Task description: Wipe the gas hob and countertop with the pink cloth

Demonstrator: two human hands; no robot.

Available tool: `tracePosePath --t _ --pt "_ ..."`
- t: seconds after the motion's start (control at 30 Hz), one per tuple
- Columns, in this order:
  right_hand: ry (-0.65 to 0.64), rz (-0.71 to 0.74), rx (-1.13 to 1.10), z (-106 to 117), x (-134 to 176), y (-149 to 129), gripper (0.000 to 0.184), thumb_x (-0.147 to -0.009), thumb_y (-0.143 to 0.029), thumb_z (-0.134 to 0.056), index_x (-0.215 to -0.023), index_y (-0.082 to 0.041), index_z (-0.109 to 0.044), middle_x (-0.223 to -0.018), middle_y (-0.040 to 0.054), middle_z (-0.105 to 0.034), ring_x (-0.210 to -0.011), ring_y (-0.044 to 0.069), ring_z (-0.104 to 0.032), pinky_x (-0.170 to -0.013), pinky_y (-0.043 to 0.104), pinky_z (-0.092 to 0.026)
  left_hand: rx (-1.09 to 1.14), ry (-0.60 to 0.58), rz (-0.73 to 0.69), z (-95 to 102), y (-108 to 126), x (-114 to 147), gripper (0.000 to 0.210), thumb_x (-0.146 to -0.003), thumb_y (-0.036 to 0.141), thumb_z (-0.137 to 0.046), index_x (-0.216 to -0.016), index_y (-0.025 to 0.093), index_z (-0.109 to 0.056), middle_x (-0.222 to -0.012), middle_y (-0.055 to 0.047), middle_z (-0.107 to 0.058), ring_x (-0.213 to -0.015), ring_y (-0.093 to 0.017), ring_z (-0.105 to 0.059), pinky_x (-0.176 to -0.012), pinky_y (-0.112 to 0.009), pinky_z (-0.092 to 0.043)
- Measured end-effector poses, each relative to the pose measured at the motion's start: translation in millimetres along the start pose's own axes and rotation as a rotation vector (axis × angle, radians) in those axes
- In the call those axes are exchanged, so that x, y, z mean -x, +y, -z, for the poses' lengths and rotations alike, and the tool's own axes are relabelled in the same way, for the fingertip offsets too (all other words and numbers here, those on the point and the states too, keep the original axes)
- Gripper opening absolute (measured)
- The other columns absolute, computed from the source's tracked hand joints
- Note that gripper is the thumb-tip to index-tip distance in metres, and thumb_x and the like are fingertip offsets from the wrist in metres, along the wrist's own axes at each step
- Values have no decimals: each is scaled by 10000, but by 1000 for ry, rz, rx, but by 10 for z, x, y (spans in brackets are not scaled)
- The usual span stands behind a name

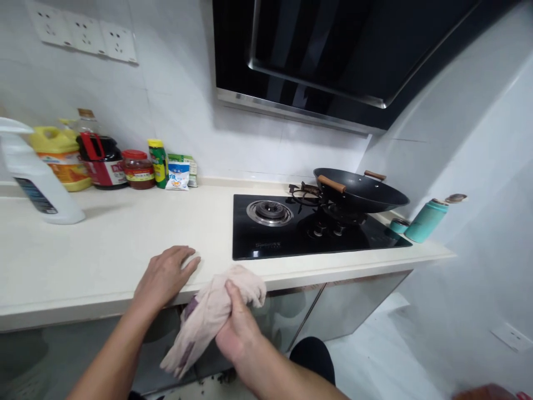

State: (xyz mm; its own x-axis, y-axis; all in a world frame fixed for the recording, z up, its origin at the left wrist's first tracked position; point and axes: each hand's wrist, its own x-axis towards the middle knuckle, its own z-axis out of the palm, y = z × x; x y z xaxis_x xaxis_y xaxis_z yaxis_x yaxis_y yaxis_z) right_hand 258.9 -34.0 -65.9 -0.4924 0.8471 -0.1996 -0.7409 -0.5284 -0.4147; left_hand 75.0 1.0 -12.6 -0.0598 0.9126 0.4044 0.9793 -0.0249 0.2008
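Cloth (208, 316), a pinkish-beige rag, is pinched in the grip of the right hand (237, 333), thumb on top, fingers curled beneath. Its upper fold rests on the front edge of the tabletop (104, 244) just above the grip; its long tail hangs below and to the left, in front of the cabinet doors. The left hand (166, 272) lies flat on the tabletop edge just left of the grip, fingers spread, holding nothing.

Risks, as judged: only a small bunch of fabric is gripped, so the hanging tail could slip free and drop to the floor. The black gas hob (308, 228) begins up and to the right of the grip; a wide sweep could snag the cloth on the burner (270, 212) or nudge the wok (358, 191) beyond it. The white spray bottle (37, 178) stands far left, well apart from both hands.
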Motion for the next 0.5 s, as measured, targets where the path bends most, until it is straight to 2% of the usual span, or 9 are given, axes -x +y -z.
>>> tracePosePath --t 0.1,0.27,0.4,0.5 --pt "79 -64 -84 -58 36 -125 388 -855 -408 -684 -1150 -156 -692 -1129 96 -758 -1096 263 -699 -913 446 -583 27 3 11 -11 -18 3 487 -952 509 -391 -1176 192 -686 -1299 -121 -690 -1203 -294 -622 -1028 -421 -439" --pt "309 -137 -135 113 181 -745 393 -906 -402 -634 -1169 -111 -665 -1029 131 -773 -1047 279 -721 -922 442 -571 72 14 13 -36 -47 5 456 -938 514 -421 -1153 214 -689 -1283 -91 -698 -1209 -282 -614 -1063 -423 -427" --pt "347 -128 -74 427 330 -1304 418 -902 -413 -628 -1182 -104 -651 -1049 158 -764 -1048 317 -714 -926 512 -558 88 4 18 -11 -25 11 455 -941 508 -415 -1143 207 -691 -1260 -89 -703 -1199 -284 -619 -1064 -434 -428" --pt "418 -20 -21 784 424 -1747 383 -889 -421 -631 -1117 -115 -663 -1015 162 -763 -1027 336 -712 -937 561 -546 84 -7 31 8 -4 16 466 -944 502 -411 -1162 197 -687 -1276 -98 -695 -1218 -288 -610 -1070 -443 -421"
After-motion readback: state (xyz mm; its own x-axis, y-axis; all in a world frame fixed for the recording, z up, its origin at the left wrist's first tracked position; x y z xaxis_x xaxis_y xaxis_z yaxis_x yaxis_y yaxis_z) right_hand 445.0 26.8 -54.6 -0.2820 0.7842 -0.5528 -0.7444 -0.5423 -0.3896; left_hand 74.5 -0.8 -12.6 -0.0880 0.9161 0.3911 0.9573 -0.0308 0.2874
